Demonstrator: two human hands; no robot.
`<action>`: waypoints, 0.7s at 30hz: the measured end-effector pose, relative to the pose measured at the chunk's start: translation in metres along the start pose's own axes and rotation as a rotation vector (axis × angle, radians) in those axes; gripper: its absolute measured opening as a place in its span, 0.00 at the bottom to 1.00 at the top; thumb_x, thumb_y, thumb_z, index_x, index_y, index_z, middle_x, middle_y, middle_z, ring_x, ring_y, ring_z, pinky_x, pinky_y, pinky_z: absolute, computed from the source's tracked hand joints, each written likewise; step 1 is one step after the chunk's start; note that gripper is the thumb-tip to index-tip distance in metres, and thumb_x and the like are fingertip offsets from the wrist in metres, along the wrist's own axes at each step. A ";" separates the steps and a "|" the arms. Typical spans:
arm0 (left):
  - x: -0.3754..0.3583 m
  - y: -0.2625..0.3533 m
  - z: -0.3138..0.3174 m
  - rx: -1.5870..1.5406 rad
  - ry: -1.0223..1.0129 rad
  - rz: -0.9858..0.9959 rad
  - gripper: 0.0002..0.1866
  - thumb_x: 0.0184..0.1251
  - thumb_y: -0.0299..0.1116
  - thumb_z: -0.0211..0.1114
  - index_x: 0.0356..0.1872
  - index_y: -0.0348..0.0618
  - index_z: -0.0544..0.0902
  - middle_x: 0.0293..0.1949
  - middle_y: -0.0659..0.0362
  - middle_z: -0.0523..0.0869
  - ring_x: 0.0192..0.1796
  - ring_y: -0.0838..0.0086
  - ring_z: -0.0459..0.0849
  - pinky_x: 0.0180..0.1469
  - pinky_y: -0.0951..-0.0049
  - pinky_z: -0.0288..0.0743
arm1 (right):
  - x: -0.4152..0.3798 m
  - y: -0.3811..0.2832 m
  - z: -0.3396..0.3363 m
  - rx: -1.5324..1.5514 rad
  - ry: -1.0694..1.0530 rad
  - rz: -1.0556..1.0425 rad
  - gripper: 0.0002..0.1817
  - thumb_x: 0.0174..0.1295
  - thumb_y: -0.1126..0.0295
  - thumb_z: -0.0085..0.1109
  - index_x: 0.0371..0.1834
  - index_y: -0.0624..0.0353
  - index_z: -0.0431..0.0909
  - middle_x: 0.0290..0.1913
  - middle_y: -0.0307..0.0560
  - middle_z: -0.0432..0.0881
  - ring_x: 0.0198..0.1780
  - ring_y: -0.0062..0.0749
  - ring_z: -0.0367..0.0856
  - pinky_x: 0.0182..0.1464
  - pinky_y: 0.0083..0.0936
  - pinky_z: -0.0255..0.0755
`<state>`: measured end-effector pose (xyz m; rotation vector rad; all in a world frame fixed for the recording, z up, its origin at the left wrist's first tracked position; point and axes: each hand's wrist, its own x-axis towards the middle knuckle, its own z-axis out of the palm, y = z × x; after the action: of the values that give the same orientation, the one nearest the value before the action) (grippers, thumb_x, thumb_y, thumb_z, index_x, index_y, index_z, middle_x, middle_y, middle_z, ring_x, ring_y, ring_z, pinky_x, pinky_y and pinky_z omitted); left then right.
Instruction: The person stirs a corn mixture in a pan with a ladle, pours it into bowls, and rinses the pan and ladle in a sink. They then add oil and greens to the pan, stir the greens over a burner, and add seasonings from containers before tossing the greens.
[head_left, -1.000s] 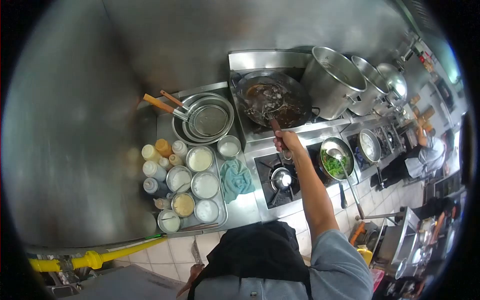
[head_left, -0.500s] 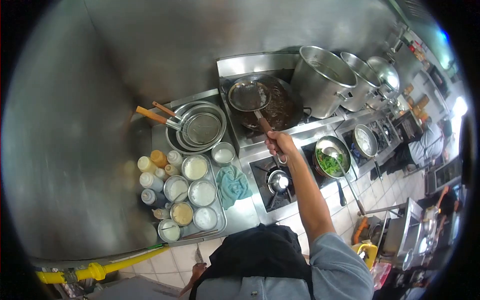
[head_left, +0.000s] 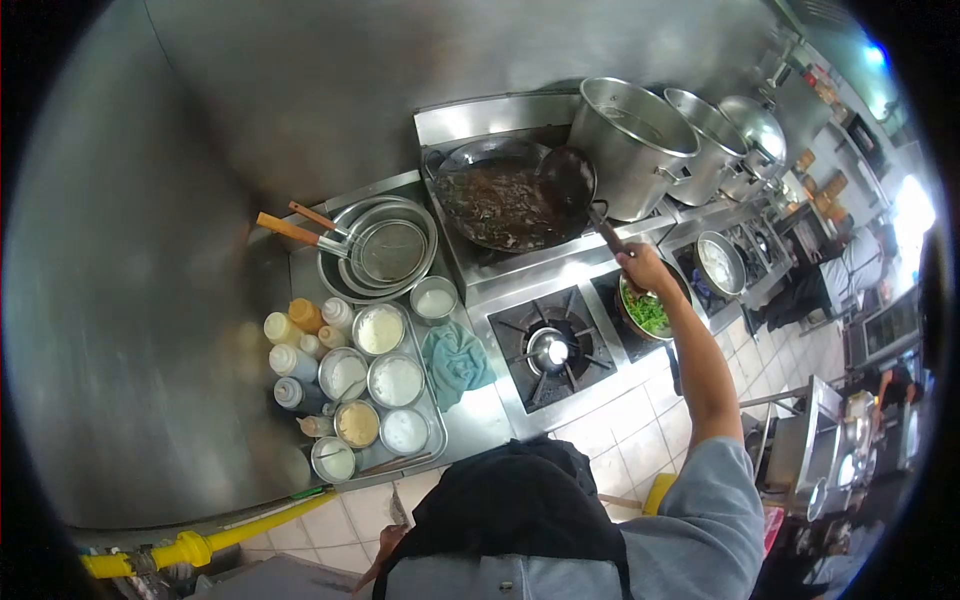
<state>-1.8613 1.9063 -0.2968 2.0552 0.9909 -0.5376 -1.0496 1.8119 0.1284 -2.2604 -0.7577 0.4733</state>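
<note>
My right hand (head_left: 645, 270) is closed around the brown handle of a round strainer (head_left: 568, 182). The strainer's bowl is over the right side of a wide dark wok (head_left: 445, 205), which holds dark bubbling liquid with pale bits in it. Below my right forearm sits a pan (head_left: 628, 315) of chopped greens (head_left: 646, 310), partly covered by the arm. My left hand (head_left: 393, 538) hangs low beside the black apron (head_left: 510, 510), away from the stove; its fingers are too small and partly hidden to make out.
Tall steel stockpots (head_left: 632, 160) stand right of the wok. A burner (head_left: 548, 350) is in front. On the left are nested metal bowls with strainers (head_left: 388, 250), squeeze bottles (head_left: 290, 360), several seasoning tins (head_left: 396, 380) and a teal cloth (head_left: 458, 362). A person (head_left: 850, 270) stands far right.
My right hand has moved right with the strainer, whose bowl shifted from the wok's upper left to its right side. The view has shifted slightly. My left hand stays low.
</note>
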 end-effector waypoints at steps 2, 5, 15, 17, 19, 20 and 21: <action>-0.009 0.009 -0.007 -0.254 0.011 -0.228 0.17 0.65 0.47 0.63 0.41 0.42 0.85 0.37 0.53 0.90 0.40 0.63 0.88 0.47 0.66 0.80 | -0.011 -0.009 0.006 0.136 -0.108 0.114 0.11 0.69 0.67 0.55 0.35 0.66 0.76 0.21 0.44 0.77 0.17 0.27 0.75 0.18 0.28 0.69; -0.012 0.022 -0.021 -0.524 -0.001 -0.458 0.21 0.62 0.47 0.69 0.42 0.35 0.85 0.35 0.52 0.90 0.36 0.67 0.88 0.43 0.68 0.80 | -0.031 -0.037 0.017 0.351 -0.254 0.254 0.11 0.71 0.68 0.54 0.32 0.62 0.74 0.21 0.43 0.76 0.16 0.24 0.73 0.15 0.25 0.67; 0.001 0.007 0.004 -0.904 0.160 -0.277 0.14 0.60 0.37 0.74 0.37 0.34 0.85 0.33 0.56 0.90 0.33 0.71 0.87 0.40 0.71 0.80 | -0.070 -0.085 0.066 0.734 -0.310 0.296 0.12 0.72 0.68 0.54 0.31 0.63 0.73 0.24 0.45 0.77 0.18 0.29 0.73 0.18 0.29 0.69; 0.009 -0.003 0.002 -0.632 0.005 -0.339 0.10 0.61 0.34 0.72 0.38 0.38 0.85 0.34 0.56 0.89 0.34 0.71 0.87 0.40 0.68 0.80 | -0.077 -0.096 0.075 0.792 -0.303 0.297 0.13 0.72 0.65 0.55 0.31 0.63 0.74 0.21 0.43 0.75 0.17 0.25 0.71 0.17 0.24 0.66; 0.009 0.008 -0.008 -0.461 -0.079 -0.340 0.08 0.62 0.33 0.71 0.38 0.39 0.85 0.35 0.56 0.89 0.34 0.71 0.87 0.40 0.66 0.80 | -0.074 -0.101 0.088 0.802 -0.264 0.309 0.14 0.72 0.64 0.54 0.32 0.62 0.75 0.22 0.43 0.76 0.18 0.25 0.73 0.19 0.26 0.69; 0.014 0.010 -0.012 -0.453 -0.067 -0.307 0.08 0.62 0.33 0.71 0.37 0.40 0.85 0.35 0.56 0.89 0.34 0.71 0.87 0.40 0.66 0.80 | -0.067 -0.088 0.096 0.866 -0.326 0.291 0.13 0.72 0.64 0.55 0.33 0.62 0.76 0.23 0.43 0.76 0.19 0.26 0.74 0.20 0.27 0.71; 0.022 0.016 -0.017 -0.436 -0.066 -0.268 0.08 0.63 0.33 0.71 0.37 0.40 0.85 0.35 0.56 0.89 0.34 0.71 0.87 0.40 0.66 0.80 | -0.060 -0.079 0.107 0.843 -0.311 0.270 0.12 0.71 0.64 0.56 0.34 0.61 0.76 0.22 0.42 0.76 0.19 0.26 0.74 0.21 0.27 0.72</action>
<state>-1.8346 1.9236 -0.2936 1.5227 1.2309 -0.4718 -1.1814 1.8740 0.1176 -1.5015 -0.2904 1.0621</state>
